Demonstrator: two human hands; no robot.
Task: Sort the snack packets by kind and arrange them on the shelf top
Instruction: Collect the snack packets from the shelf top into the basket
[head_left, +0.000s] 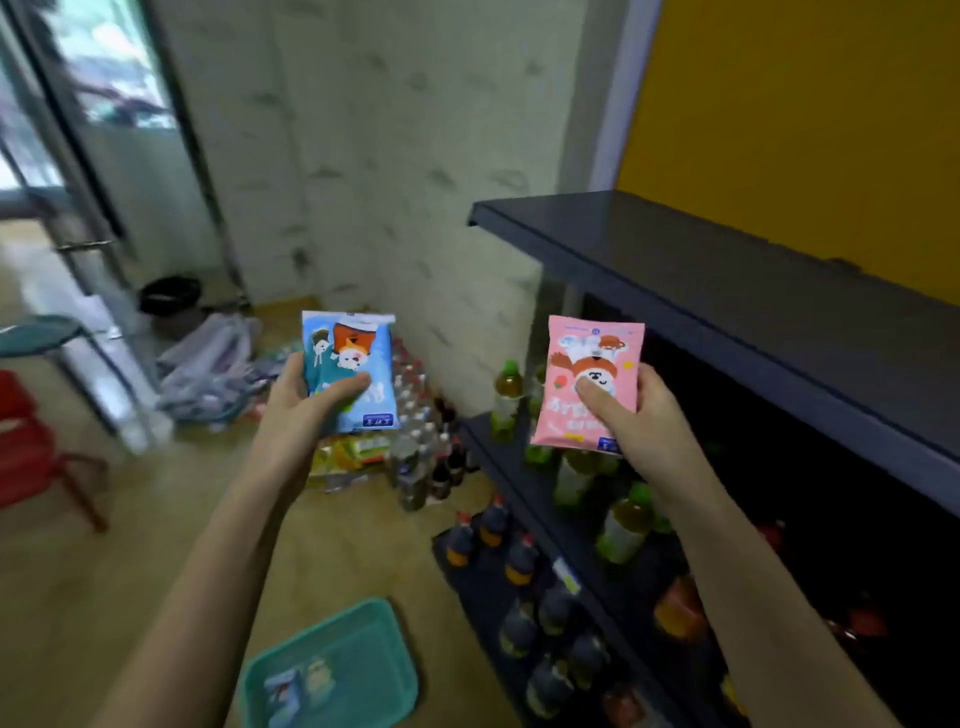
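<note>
Left grip (296, 410) clamps the blue packet (358, 343) mid-frame; right grip (649, 415) clamps the pink packet (592, 343), lower in frame than the shelf top (727, 270).

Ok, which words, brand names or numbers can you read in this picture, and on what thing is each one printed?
Nothing can be read for sure.
On the blue packet, left hand: white print and a small blue label, too blurred.
On the pink packet, right hand: red print and a small blue label, too blurred.
On the shelf-edge tag: too small.
</note>
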